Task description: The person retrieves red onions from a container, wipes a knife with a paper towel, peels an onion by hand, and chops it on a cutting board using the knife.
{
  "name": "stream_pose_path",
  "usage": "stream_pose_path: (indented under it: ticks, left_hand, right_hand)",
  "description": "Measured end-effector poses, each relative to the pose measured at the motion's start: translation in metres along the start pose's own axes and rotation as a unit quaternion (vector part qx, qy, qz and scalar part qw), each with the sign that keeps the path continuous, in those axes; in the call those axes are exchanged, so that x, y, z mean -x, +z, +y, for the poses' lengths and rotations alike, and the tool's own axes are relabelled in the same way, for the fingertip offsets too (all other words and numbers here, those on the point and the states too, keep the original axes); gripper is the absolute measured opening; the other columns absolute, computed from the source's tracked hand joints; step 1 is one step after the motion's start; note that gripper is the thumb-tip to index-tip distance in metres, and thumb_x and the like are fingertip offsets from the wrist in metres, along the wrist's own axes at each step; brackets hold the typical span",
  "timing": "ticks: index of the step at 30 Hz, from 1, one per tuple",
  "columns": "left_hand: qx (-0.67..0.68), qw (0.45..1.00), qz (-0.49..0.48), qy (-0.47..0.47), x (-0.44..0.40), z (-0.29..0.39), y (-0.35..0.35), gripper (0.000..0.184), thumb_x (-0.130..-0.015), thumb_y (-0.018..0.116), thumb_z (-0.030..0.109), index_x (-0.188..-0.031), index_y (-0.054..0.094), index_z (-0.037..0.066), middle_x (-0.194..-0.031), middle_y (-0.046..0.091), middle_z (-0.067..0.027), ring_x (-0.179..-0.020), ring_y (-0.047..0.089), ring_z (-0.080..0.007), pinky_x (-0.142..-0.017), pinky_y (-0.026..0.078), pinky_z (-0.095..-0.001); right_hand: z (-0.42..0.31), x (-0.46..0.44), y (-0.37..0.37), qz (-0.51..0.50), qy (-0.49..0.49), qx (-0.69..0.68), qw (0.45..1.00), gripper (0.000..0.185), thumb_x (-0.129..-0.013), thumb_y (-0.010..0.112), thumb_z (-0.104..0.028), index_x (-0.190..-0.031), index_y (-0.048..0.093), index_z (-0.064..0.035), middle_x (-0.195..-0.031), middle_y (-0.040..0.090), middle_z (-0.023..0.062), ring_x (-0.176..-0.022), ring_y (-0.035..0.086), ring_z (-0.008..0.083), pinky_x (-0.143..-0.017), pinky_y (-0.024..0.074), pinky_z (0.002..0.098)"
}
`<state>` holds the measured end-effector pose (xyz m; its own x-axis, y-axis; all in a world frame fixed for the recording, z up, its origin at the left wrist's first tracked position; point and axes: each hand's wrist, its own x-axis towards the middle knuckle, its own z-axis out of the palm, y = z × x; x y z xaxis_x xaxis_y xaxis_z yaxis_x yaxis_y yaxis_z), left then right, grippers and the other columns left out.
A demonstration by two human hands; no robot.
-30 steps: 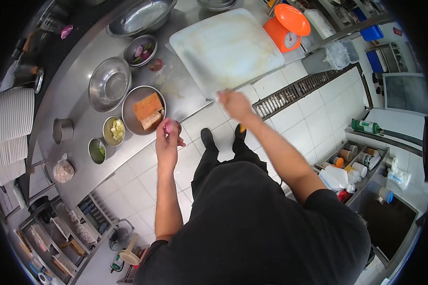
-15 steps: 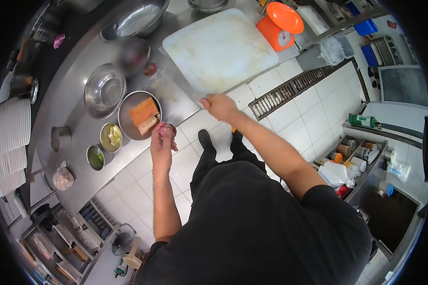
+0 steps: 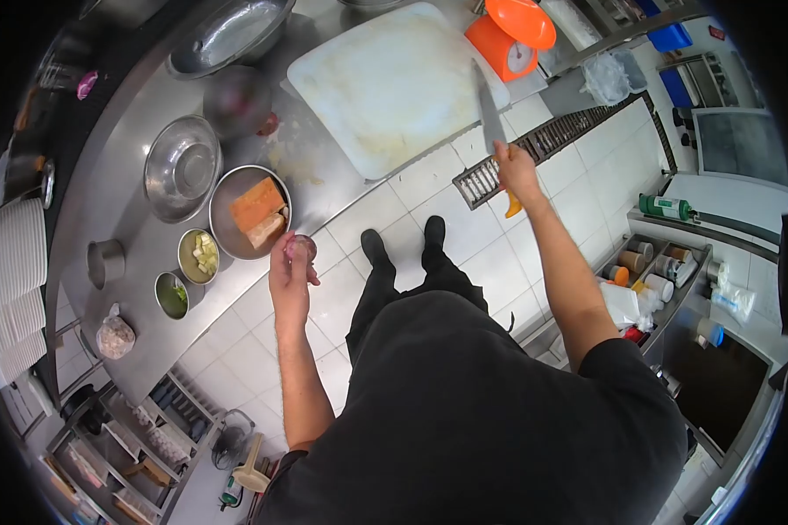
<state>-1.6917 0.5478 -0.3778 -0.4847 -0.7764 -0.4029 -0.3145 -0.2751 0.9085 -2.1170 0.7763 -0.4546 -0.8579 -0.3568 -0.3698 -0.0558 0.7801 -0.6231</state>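
My left hand point(image 3: 289, 278) is closed around a red onion point(image 3: 303, 248) at the front edge of the steel counter. Just beyond it stands a metal bowl point(image 3: 221, 241) with a large orange block point(image 3: 256, 203) and a paler piece in it. Off to the right, over the floor, my right hand point(image 3: 518, 172) grips a knife point(image 3: 490, 118) by its yellow handle. The blade points away from me, its tip over the right side of the white cutting board point(image 3: 385, 87).
Small cups of pale cubes point(image 3: 205, 255) and chopped greens point(image 3: 173, 296) stand left of the bowl, with an empty steel bowl point(image 3: 182, 168) behind. An orange scale point(image 3: 503, 48) sits beyond the board. A floor drain point(image 3: 543, 149) lies to the right.
My right hand has swung the knife rightward, from the board's near left corner to its right side. My left hand still holds the onion, nearly unmoved. The view has shifted slightly.
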Motion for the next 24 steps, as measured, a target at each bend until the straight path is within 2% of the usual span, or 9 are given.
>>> stream_pose_path:
  ticks: [3,5,7,10,12,14,16,20,24]
  left_hand:
    - [0.015,1.0,0.0,0.007,-0.005,0.002,0.001,0.051,-0.11,0.06,0.033,-0.146,0.05,-0.003,-0.11,0.065,-0.0096,-0.069,0.056,-0.0088,-0.059,0.051,-0.0257]
    - [0.016,1.0,0.0,0.006,-0.009,0.007,0.005,0.049,-0.111,0.06,0.03,-0.146,0.05,-0.003,-0.111,0.065,-0.0097,-0.069,0.056,-0.0089,-0.059,0.051,-0.0257]
    - [0.021,1.0,-0.005,0.014,-0.011,0.013,0.01,0.048,-0.111,0.059,0.028,-0.146,0.05,-0.003,-0.112,0.064,-0.0099,-0.068,0.055,-0.0089,-0.059,0.051,-0.0257]
    - [0.027,0.999,-0.015,0.033,-0.013,0.021,0.013,0.046,-0.111,0.058,0.026,-0.147,0.05,-0.002,-0.114,0.063,-0.0103,-0.068,0.054,-0.009,-0.059,0.051,-0.0256]
    - [0.032,0.998,-0.022,0.04,-0.011,0.025,0.011,0.046,-0.111,0.058,0.026,-0.147,0.05,-0.002,-0.115,0.063,-0.0106,-0.068,0.054,-0.009,-0.059,0.051,-0.0256]
    - [0.029,0.998,-0.013,0.045,-0.007,0.026,0.008,0.046,-0.111,0.059,0.026,-0.146,0.051,-0.002,-0.114,0.064,-0.0103,-0.068,0.054,-0.009,-0.059,0.051,-0.0254]
    - [0.033,0.998,-0.007,0.045,-0.005,0.024,0.005,0.046,-0.111,0.059,0.027,-0.146,0.051,-0.002,-0.114,0.064,-0.0101,-0.068,0.055,-0.009,-0.058,0.05,-0.0254]
    - [0.037,0.999,0.012,0.029,0.002,0.01,-0.012,0.046,-0.111,0.059,0.027,-0.145,0.051,-0.003,-0.112,0.064,-0.0098,-0.068,0.055,-0.0091,-0.058,0.05,-0.0255]
    - [0.036,0.999,0.02,0.021,0.002,0.004,-0.019,0.046,-0.111,0.06,0.027,-0.145,0.052,-0.003,-0.111,0.064,-0.0098,-0.068,0.055,-0.0091,-0.057,0.05,-0.0255]
  right_hand:
    - [-0.031,0.047,0.038,-0.073,-0.016,0.04,0.996,0.057,-0.109,0.054,-0.052,-0.098,0.068,0.0014,-0.065,0.065,0.0139,-0.049,0.065,0.0244,-0.05,0.0549,0.0399]
    - [-0.039,0.073,0.087,-0.1,-0.093,0.117,0.984,0.048,-0.109,0.051,-0.049,-0.106,0.072,-0.0068,-0.087,0.076,0.0208,-0.081,0.074,0.0426,-0.076,0.0592,0.0528]
    - [-0.077,0.11,0.108,-0.14,-0.144,0.112,0.973,0.044,-0.108,0.053,-0.047,-0.105,0.073,-0.0086,-0.097,0.076,0.0214,-0.098,0.071,0.045,-0.087,0.0558,0.0563]
    - [-0.115,0.135,0.111,-0.229,-0.17,0.14,0.948,0.043,-0.108,0.053,-0.047,-0.105,0.073,-0.0089,-0.097,0.076,0.0216,-0.097,0.071,0.0454,-0.087,0.056,0.0553]
    - [-0.112,0.123,0.107,-0.201,-0.152,0.095,0.963,0.045,-0.108,0.053,-0.048,-0.105,0.074,-0.0084,-0.096,0.076,0.0223,-0.096,0.071,0.0453,-0.086,0.0564,0.0548]
    - [-0.106,0.102,0.081,-0.157,-0.108,0.058,0.98,0.051,-0.108,0.053,-0.052,-0.106,0.073,-0.0059,-0.087,0.075,0.02,-0.081,0.075,0.0393,-0.077,0.0594,0.05]
    - [-0.073,0.059,0.058,-0.092,-0.034,-0.046,0.994,0.058,-0.108,0.053,-0.056,-0.103,0.072,-0.002,-0.063,0.064,0.0102,-0.049,0.064,0.0208,-0.05,0.0538,0.0369]
    - [-0.035,-0.001,0.007,-0.014,0.004,0.01,1.0,0.056,-0.109,0.053,-0.053,-0.103,0.072,-0.0002,-0.064,0.066,0.0099,-0.05,0.066,0.0218,-0.053,0.0578,0.0381]
    - [-0.062,0.014,0.054,-0.04,0.01,0.006,0.999,0.055,-0.109,0.053,-0.051,-0.106,0.07,0.0015,-0.069,0.066,0.0123,-0.053,0.068,0.022,-0.052,0.0555,0.0384]
